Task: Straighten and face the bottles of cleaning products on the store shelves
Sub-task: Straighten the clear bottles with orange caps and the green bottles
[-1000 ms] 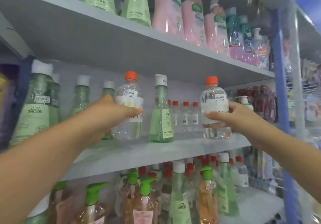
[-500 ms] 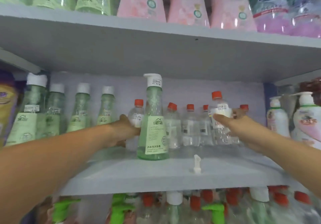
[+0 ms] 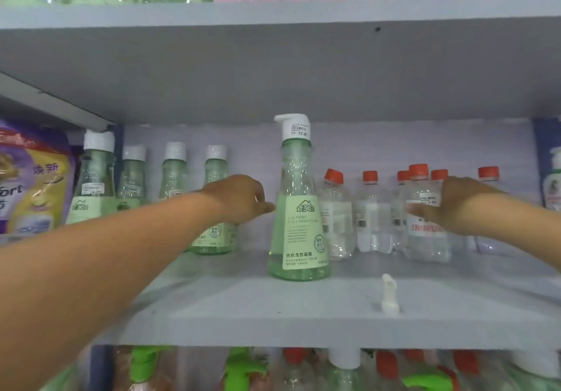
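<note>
Left hand (image 3: pixel 239 198): reaching in behind the tall green bottle (image 3: pixel 299 223), fingertips hidden by it, so can't tell if it's got hold of anything.
Right hand (image 3: pixel 455 205): fingers wrapped round a clear bottle (image 3: pixel 425 233) with an orange cap, its red label print looks back to front.
Green bottle: upright mid-shelf, label facing out, out front of the rest.
Clear bottles (image 3: pixel 370 217): bunched at the back right.
Shelf (image 3: pixel 273 314): loose white pump nozzle (image 3: pixel 389 295) lying near the front edge.

Bare forearms, no sleeves; left hand (image 3: pixel 239 196), right hand (image 3: pixel 455 205) ungloved.
</note>
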`<state>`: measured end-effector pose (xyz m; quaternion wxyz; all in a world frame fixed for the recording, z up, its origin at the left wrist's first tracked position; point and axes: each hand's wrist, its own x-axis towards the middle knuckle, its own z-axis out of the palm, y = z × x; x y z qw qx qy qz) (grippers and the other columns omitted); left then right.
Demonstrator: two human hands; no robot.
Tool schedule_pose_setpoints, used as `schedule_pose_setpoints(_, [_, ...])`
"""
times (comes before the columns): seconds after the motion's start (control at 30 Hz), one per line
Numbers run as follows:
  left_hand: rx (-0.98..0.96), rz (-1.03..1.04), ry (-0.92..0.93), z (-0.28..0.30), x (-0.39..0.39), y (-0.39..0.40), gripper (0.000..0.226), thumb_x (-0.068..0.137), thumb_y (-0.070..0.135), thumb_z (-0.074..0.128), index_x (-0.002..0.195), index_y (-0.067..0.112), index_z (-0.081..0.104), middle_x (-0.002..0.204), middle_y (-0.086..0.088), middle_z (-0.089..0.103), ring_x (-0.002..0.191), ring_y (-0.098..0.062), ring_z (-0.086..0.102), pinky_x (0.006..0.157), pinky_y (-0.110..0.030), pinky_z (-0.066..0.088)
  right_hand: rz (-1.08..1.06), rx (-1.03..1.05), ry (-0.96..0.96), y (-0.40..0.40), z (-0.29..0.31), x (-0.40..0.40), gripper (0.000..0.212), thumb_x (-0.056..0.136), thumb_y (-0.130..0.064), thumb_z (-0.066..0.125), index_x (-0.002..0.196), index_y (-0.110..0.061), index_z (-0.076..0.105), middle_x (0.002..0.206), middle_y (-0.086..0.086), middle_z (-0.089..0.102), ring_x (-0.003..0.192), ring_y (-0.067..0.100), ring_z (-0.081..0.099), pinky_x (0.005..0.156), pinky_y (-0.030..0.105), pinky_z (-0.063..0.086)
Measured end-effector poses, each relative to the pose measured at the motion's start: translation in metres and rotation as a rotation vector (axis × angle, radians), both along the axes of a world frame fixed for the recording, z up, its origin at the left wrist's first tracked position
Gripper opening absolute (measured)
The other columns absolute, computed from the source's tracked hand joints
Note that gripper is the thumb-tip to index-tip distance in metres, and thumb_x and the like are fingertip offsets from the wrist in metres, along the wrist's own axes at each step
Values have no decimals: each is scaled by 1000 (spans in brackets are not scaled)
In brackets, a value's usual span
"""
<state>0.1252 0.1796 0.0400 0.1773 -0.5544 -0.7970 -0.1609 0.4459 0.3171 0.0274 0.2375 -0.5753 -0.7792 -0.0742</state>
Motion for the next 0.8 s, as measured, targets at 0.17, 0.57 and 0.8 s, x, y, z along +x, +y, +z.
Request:
schedule_pose_setpoints(0.17, [743,-99,-61,35,-68,-111,6,96,34,68,90,33,66,83,20,70,78,-7,64,72,-21,50,727,-220,524,-63,28,-44,64,63,-67,84,101,-16,73,82,2,78,69,22,77,56,31,61])
schedule_pose_setpoints(0.57, [412,357,-472,4,-156,-176,77,92,47,71,153,13,38,124,-12,59,107,-33,61,87,-38,52,799,-392,249,-115,21,-163,45,81,-32,84,120,-28,62,99,-6,80,86,14,78,71,35,65])
schedule_pose_setpoints(0.8, [368,291,-504,12,-162,-175,43,95,35,70,124,5,59,105,-12,66,92,-32,66,82,-44,61,888,-368,180,-160,19,-265,43,83,-44,83,118,-30,63,99,-4,79,88,18,77,78,38,65])
